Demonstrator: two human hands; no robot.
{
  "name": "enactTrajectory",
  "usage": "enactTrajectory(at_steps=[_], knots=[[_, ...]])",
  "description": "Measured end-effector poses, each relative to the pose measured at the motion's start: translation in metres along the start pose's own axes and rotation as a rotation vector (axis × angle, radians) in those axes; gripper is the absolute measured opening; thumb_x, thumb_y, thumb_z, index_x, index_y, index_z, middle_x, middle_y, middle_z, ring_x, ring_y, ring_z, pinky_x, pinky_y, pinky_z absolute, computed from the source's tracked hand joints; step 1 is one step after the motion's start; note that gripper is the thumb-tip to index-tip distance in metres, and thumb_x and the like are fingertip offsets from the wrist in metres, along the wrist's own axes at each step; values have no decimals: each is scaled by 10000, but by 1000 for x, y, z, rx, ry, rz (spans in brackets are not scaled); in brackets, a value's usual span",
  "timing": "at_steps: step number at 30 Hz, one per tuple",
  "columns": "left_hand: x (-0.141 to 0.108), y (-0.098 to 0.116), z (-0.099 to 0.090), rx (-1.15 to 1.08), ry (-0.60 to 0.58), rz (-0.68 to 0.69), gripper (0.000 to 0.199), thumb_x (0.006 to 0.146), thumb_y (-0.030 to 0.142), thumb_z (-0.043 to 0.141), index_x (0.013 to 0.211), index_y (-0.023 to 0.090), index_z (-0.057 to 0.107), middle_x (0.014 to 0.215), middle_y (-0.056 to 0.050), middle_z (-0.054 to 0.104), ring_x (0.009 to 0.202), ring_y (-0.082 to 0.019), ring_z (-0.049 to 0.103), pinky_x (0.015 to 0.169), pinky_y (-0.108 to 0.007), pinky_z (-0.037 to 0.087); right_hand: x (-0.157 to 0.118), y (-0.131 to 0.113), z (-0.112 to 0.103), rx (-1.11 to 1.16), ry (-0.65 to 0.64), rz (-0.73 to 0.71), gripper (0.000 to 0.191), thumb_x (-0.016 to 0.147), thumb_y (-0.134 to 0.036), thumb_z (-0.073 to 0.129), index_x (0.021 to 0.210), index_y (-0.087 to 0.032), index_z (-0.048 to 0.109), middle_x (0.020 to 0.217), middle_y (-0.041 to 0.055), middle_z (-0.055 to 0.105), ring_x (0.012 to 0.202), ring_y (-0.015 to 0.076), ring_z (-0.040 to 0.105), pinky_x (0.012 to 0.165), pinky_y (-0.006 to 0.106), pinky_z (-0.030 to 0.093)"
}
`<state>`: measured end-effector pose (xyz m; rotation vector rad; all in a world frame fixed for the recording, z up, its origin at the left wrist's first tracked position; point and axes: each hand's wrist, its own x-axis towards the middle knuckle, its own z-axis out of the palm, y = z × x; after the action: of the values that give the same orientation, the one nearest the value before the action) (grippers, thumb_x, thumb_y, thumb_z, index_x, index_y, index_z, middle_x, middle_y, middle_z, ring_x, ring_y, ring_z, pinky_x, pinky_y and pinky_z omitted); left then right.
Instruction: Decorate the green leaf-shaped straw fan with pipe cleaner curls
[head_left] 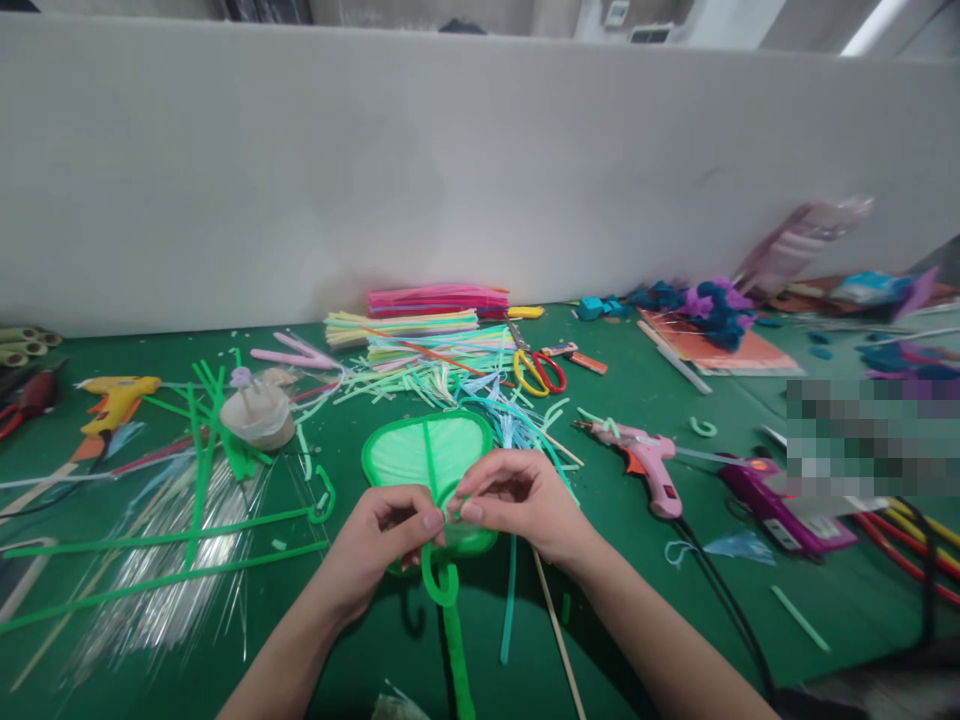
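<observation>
In the middle of the table lies a green fan-shaped leaf (395, 452) with a pale, sheer face and a fuzzy rim. Its green wrapped stem (459, 655) runs down toward me. Over the leaf's lower part, my left hand (386, 532) is closed in a pinch on a green pipe cleaner (430, 583), which bends into a hook below the fingers. Close beside it, my right hand (525, 497) pinches the upper, curled part of what looks like the same pipe cleaner. The fingertips partly hide where the two grips meet.
Bundles of coloured pipe cleaners (439, 300) lie behind the leaf, with scissors (540, 372) nearby. A pink glue gun (651, 462) and a purple one (784, 510) are at right. At left are a yellow glue gun (120, 400), a cup (259, 418) and loose wires (180, 555).
</observation>
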<state>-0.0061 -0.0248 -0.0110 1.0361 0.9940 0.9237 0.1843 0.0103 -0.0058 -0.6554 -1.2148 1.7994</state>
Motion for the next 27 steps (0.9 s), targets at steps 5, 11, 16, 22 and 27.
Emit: enactTrajectory(at_steps=[5,11,16,22,27], knots=[[0,-1,-2,-16,33,30,340,763,445,750,607,158,655,557,28,519,488,-62,408,440,-167,315,1,1,0,-40,12,-37,202,685,-209,842,864,-201,751,784,13,761,688,110,707,611,182,536],[4,-7,-2,-29,216,40,330,751,471,756,690,162,659,587,38,540,469,-47,425,422,-153,302,5,5,-2,-289,178,-214,397,784,-243,766,1164,-263,652,858,2,732,766,137,695,674,248,562],[9,-8,1,39,329,28,342,768,493,731,750,155,684,557,48,516,479,-51,440,437,-150,317,6,8,-12,-952,228,-676,272,919,-148,580,1139,-267,685,987,55,707,878,153,664,780,300,546],[9,-7,2,103,273,-14,363,753,499,739,692,155,641,530,49,518,470,-61,439,445,-165,327,9,12,-22,-1298,62,-866,243,928,-91,531,1060,-214,692,959,63,748,886,170,683,775,306,553],[9,-8,2,127,255,-23,354,757,500,732,701,161,649,542,46,529,480,-66,441,451,-167,326,11,15,-20,-1290,40,-813,131,935,-127,551,973,-175,667,904,72,745,846,169,683,751,285,553]])
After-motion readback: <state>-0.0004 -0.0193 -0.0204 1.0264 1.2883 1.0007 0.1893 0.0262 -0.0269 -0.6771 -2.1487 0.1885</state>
